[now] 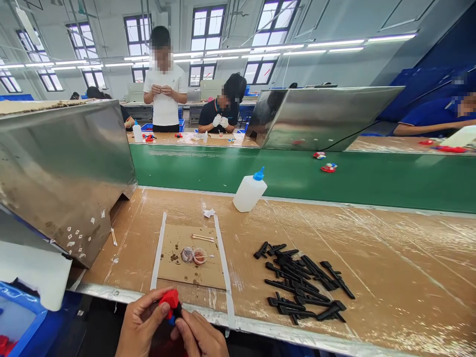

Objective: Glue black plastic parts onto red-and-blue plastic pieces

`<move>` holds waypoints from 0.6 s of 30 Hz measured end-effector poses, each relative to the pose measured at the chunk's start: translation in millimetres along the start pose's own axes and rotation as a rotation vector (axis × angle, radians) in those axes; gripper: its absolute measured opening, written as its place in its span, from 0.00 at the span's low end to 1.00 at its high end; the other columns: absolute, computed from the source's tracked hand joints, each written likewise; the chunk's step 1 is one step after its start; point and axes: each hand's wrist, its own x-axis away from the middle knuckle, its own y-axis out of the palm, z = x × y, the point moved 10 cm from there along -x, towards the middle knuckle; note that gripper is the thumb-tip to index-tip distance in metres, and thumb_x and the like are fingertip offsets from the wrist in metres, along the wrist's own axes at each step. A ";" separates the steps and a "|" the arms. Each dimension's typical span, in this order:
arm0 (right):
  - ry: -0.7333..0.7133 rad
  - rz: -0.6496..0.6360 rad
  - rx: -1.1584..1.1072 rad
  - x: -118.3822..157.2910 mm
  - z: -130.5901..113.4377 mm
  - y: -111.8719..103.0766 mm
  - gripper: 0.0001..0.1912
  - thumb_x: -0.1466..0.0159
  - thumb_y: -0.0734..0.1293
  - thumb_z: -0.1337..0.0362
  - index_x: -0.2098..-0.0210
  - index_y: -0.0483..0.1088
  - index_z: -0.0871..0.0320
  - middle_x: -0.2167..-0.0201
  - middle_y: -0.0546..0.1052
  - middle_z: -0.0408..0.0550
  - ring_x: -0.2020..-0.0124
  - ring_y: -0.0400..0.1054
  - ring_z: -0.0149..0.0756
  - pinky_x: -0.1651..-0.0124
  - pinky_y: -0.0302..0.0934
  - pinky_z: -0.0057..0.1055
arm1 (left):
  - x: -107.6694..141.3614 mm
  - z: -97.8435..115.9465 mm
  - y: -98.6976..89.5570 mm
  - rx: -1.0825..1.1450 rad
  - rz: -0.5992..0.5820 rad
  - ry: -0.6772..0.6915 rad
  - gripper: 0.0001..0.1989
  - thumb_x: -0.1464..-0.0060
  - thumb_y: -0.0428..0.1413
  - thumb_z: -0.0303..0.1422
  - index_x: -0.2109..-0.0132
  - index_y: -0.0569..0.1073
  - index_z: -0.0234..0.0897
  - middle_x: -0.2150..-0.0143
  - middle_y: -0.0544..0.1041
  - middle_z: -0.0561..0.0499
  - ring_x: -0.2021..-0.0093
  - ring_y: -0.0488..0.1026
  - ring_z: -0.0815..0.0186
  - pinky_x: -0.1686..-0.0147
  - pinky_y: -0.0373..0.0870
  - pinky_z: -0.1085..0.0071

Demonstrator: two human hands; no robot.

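Head cam: L hand [143,317] & R hand [201,333], fingers pinching red-blue-black plastic pc. [170,298] by brown table [386,248] near edge; prob. for steadiness.

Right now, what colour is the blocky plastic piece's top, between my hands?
The blocky plastic piece's top is bright red, clearest in the head view.

Smooth plastic piece [171,299], bottom centre; matt plastic parts [297,272], lower right; glossy surface [379,263]; metal panel [70,171] (smudged), left.
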 end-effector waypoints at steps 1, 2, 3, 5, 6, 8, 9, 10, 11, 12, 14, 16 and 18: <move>-0.012 -0.009 0.015 0.1 -0.3 1.1 0.15 0.26 0.54 0.63 0.63 0.70 0.55 0.75 0.76 0.41 0.73 0.70 0.31 0.66 0.65 0.24 | -0.2 -1.1 -0.6 0.003 0.023 0.002 0.17 0.54 0.67 0.41 0.58 0.83 0.38 0.64 0.84 0.45 0.63 0.79 0.59 0.63 0.74 0.73; -0.024 -0.015 0.036 -0.2 -1.0 1.7 0.15 0.26 0.54 0.64 0.61 0.70 0.56 0.74 0.76 0.42 0.73 0.71 0.31 0.65 0.66 0.24 | -0.4 -2.0 -1.1 0.008 0.048 0.006 0.17 0.55 0.67 0.41 0.58 0.83 0.38 0.63 0.84 0.45 0.63 0.79 0.59 0.63 0.74 0.74; -0.031 -0.015 0.068 -0.8 -1.5 1.7 0.14 0.27 0.54 0.64 0.58 0.70 0.56 0.72 0.77 0.43 0.71 0.72 0.31 0.63 0.67 0.24 | -0.4 -2.9 -1.5 0.012 0.079 0.011 0.17 0.56 0.68 0.41 0.59 0.83 0.38 0.63 0.85 0.45 0.62 0.79 0.59 0.63 0.75 0.74; -0.052 0.041 0.176 -2.7 -4.4 -3.6 0.12 0.28 0.58 0.60 0.52 0.70 0.57 0.67 0.79 0.47 0.67 0.75 0.34 0.62 0.70 0.25 | 0.3 -5.5 -1.0 0.031 0.145 0.012 0.17 0.58 0.69 0.42 0.61 0.83 0.39 0.63 0.85 0.46 0.61 0.80 0.58 0.61 0.75 0.73; -0.075 0.104 0.250 -3.5 -7.9 -9.1 0.14 0.30 0.61 0.58 0.51 0.69 0.59 0.66 0.79 0.50 0.66 0.76 0.37 0.62 0.71 0.26 | 1.1 -7.3 0.2 0.044 0.173 0.008 0.17 0.59 0.69 0.42 0.61 0.83 0.39 0.63 0.85 0.47 0.60 0.80 0.57 0.60 0.76 0.73; -0.132 0.228 0.393 -4.0 -16.8 -18.7 0.16 0.33 0.63 0.56 0.53 0.70 0.60 0.67 0.79 0.52 0.68 0.76 0.40 0.66 0.72 0.29 | 3.0 -9.4 4.0 0.055 0.203 0.018 0.16 0.60 0.70 0.42 0.62 0.83 0.40 0.64 0.85 0.47 0.60 0.80 0.57 0.60 0.76 0.73; -0.155 0.271 0.442 -4.0 -20.5 -21.3 0.15 0.33 0.62 0.56 0.55 0.71 0.61 0.70 0.79 0.52 0.71 0.76 0.40 0.69 0.72 0.30 | 3.9 -9.3 6.0 0.051 0.201 0.034 0.16 0.60 0.70 0.41 0.63 0.83 0.40 0.65 0.84 0.48 0.61 0.80 0.58 0.60 0.75 0.73; -0.174 0.292 0.462 -4.1 -23.2 -22.1 0.13 0.32 0.60 0.58 0.57 0.71 0.60 0.72 0.78 0.51 0.73 0.75 0.40 0.71 0.71 0.30 | 4.4 -9.1 8.4 0.051 0.178 0.049 0.16 0.60 0.70 0.41 0.63 0.83 0.40 0.64 0.84 0.48 0.61 0.79 0.59 0.59 0.74 0.73; -0.175 0.279 0.450 -4.8 -23.3 -20.4 0.13 0.31 0.59 0.59 0.59 0.72 0.60 0.74 0.77 0.50 0.75 0.74 0.39 0.71 0.70 0.30 | 4.5 -9.5 11.8 0.061 0.127 0.057 0.17 0.59 0.70 0.41 0.61 0.83 0.40 0.62 0.84 0.47 0.61 0.79 0.59 0.58 0.74 0.72; -0.159 0.239 0.402 -5.8 -21.0 -17.0 0.14 0.30 0.58 0.60 0.61 0.72 0.59 0.75 0.77 0.49 0.75 0.74 0.38 0.71 0.69 0.29 | 4.4 -11.4 16.8 0.091 0.046 0.045 0.19 0.59 0.70 0.41 0.58 0.82 0.41 0.60 0.84 0.46 0.60 0.78 0.59 0.56 0.73 0.71; -0.084 0.115 0.230 -6.8 -12.2 -6.4 0.18 0.29 0.56 0.57 0.65 0.72 0.58 0.76 0.76 0.47 0.76 0.72 0.35 0.73 0.68 0.26 | 6.3 -18.8 28.7 0.200 -0.166 -0.042 0.24 0.59 0.69 0.42 0.52 0.80 0.42 0.54 0.82 0.44 0.55 0.77 0.56 0.51 0.70 0.66; 0.008 -0.026 0.021 -5.2 -3.7 6.2 0.25 0.28 0.53 0.50 0.69 0.73 0.57 0.79 0.73 0.43 0.79 0.69 0.31 0.78 0.63 0.22 | 11.6 -22.4 38.9 0.302 -0.365 -0.132 0.25 0.58 0.68 0.43 0.51 0.80 0.41 0.51 0.80 0.42 0.48 0.74 0.50 0.46 0.66 0.59; 0.048 -0.121 -0.136 -3.6 -2.8 11.9 0.32 0.30 0.51 0.42 0.73 0.73 0.57 0.81 0.70 0.41 0.81 0.65 0.28 0.81 0.59 0.20 | 15.9 -19.4 45.2 0.349 -0.498 -0.155 0.24 0.59 0.67 0.43 0.54 0.81 0.38 0.50 0.79 0.41 0.43 0.70 0.46 0.42 0.62 0.56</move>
